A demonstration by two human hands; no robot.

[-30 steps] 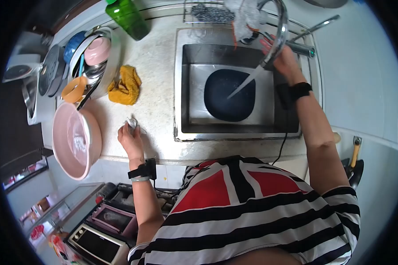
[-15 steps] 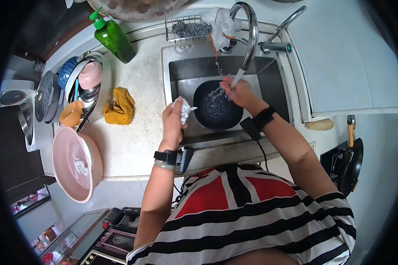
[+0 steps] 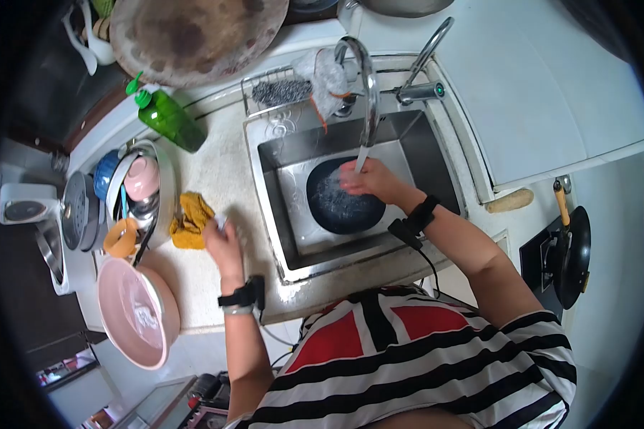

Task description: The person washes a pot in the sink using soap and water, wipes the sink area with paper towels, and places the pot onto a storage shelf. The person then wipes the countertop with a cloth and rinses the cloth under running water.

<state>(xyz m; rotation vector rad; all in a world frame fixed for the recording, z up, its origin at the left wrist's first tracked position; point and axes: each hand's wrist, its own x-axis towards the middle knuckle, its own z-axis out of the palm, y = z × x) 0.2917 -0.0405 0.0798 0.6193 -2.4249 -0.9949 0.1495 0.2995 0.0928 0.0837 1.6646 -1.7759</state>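
My left hand [image 3: 224,245] is over the counter with its fingers closed round a crumpled white cloth [image 3: 221,220], of which only a small part shows. Just beside its fingertips lies a bunched yellow cloth [image 3: 190,223]; whether they touch I cannot tell. My right hand [image 3: 371,180] is in the stream from the curved chrome faucet [image 3: 369,93], fingers stretched out and holding nothing visible. Beneath it a dark round basin [image 3: 342,218] holds splashing water inside the steel sink [image 3: 300,254].
Left on the counter are a pink tub [image 3: 172,318] with something white in it, a container of bowls [image 3: 166,184] and a green pump bottle [image 3: 172,123]. A wire rack [image 3: 253,107] with a scrubber and plastic bag sits behind the sink. A wok [image 3: 574,257] stands at right.
My left hand has moved left from the sink's edge to the yellow cloth, carrying the white cloth. My right hand stays under the running water. The view has shifted, showing more behind the sink.
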